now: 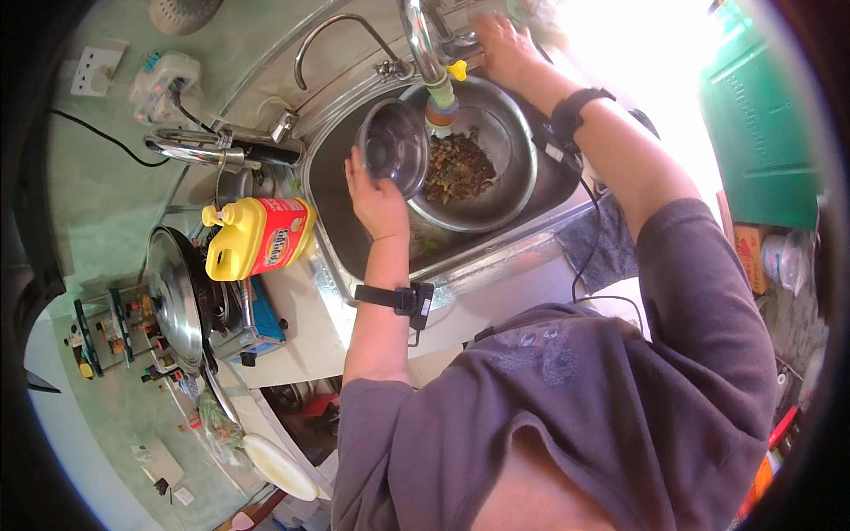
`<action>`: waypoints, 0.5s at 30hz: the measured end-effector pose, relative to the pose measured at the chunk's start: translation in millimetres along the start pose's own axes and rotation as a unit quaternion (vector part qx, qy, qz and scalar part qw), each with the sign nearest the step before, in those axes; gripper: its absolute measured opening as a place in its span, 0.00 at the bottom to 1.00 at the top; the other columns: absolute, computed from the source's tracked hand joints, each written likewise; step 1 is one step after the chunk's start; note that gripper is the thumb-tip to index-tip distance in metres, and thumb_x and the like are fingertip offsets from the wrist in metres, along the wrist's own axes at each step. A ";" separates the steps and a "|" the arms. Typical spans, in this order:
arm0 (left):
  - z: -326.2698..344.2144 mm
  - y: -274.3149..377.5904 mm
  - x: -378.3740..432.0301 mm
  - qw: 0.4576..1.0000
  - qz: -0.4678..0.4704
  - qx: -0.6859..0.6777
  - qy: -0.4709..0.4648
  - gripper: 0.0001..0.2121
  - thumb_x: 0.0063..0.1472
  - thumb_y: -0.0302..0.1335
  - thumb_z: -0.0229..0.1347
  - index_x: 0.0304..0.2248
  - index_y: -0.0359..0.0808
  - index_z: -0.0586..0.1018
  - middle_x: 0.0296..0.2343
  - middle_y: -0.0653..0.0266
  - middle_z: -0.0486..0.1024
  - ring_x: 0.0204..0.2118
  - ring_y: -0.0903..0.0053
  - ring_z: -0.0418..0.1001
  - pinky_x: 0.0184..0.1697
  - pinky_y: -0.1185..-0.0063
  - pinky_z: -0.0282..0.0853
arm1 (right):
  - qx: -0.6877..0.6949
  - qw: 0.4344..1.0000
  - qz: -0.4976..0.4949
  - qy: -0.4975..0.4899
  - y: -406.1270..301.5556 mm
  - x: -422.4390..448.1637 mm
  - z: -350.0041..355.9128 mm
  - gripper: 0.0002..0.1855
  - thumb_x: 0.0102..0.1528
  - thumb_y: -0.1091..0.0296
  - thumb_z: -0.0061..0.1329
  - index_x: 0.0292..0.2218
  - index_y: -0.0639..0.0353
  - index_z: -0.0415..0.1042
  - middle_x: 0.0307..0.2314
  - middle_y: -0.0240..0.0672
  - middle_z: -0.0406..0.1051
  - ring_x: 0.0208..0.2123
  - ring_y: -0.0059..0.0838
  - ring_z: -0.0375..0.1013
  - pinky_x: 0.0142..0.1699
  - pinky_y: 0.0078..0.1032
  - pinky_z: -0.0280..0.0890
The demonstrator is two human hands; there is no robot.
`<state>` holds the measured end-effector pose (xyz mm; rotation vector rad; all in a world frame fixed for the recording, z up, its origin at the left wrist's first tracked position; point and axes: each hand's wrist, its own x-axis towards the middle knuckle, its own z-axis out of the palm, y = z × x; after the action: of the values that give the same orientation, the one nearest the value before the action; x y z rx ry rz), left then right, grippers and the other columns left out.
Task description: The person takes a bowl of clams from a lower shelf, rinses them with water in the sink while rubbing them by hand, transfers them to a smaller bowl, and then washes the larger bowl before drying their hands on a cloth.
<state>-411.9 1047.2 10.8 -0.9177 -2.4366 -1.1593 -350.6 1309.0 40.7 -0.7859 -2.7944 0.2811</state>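
My left hand (377, 200) grips the rim of a small metal bowl (393, 147), tilted over the left part of the sink (332, 199). Inside the sink rests a wide metal basin (514, 179) with a heap of small brown pieces (458, 166) in it; I cannot tell what they are. The main faucet (417, 40) ends in an extension nozzle (441, 106) just above that heap. At the back right of the sink, my right hand (508, 43) reaches beside the faucet's base, its fingers spread near the chrome handle (461, 45). Whether it touches the handle is unclear.
Left of the sink stands a yellow detergent jug (259, 239) with a red label. Beyond it are a lidded pan (176, 299) and a spice rack (113, 332). A slim curved tap (332, 26) rises behind the sink. A grey cloth (601, 245) hangs at the counter's right.
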 end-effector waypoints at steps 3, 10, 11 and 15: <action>-6.3 -22.7 -17.2 0.988 -0.106 -0.107 0.038 0.25 0.43 0.15 0.38 0.45 0.35 0.59 0.38 0.53 0.64 0.31 0.70 0.68 0.28 0.79 0.66 | 0.156 0.976 0.145 -0.034 -26.0 -34.0 36.9 0.51 0.36 0.55 0.52 0.51 0.44 0.27 0.51 0.38 0.33 0.52 0.43 0.37 0.49 0.48 0.43; -36.2 -35.0 -29.3 0.874 -0.391 -0.275 0.084 0.21 0.45 0.14 0.37 0.43 0.37 0.59 0.31 0.60 0.65 0.18 0.81 0.67 0.11 0.88 0.62 | 0.172 0.903 0.321 -0.227 21.8 -55.3 113.5 0.45 0.38 0.54 0.49 0.50 0.60 0.38 0.44 0.46 0.50 0.44 0.39 0.55 0.44 0.31 0.55; -37.2 -35.9 -32.2 0.872 -0.397 -0.277 0.078 0.21 0.45 0.15 0.37 0.43 0.37 0.59 0.31 0.60 0.66 0.18 0.81 0.67 0.11 0.88 0.62 | 0.200 0.886 0.311 -0.281 26.0 -54.3 115.2 0.42 0.38 0.55 0.49 0.49 0.63 0.42 0.41 0.49 0.55 0.39 0.39 0.61 0.40 0.30 0.61; -33.7 -37.9 -37.0 0.876 -0.388 -0.286 0.026 0.21 0.46 0.15 0.37 0.43 0.37 0.59 0.30 0.61 0.66 0.18 0.81 0.67 0.12 0.88 0.62 | 0.276 0.886 0.258 -0.271 26.2 -60.0 122.6 0.34 0.39 0.53 0.48 0.43 0.67 0.55 0.32 0.47 0.63 0.29 0.36 0.65 0.30 0.30 0.62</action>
<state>-409.2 987.7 -8.7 0.0606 -2.4999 -2.2112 -320.5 1284.1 -92.8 -1.4376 -2.6298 1.5177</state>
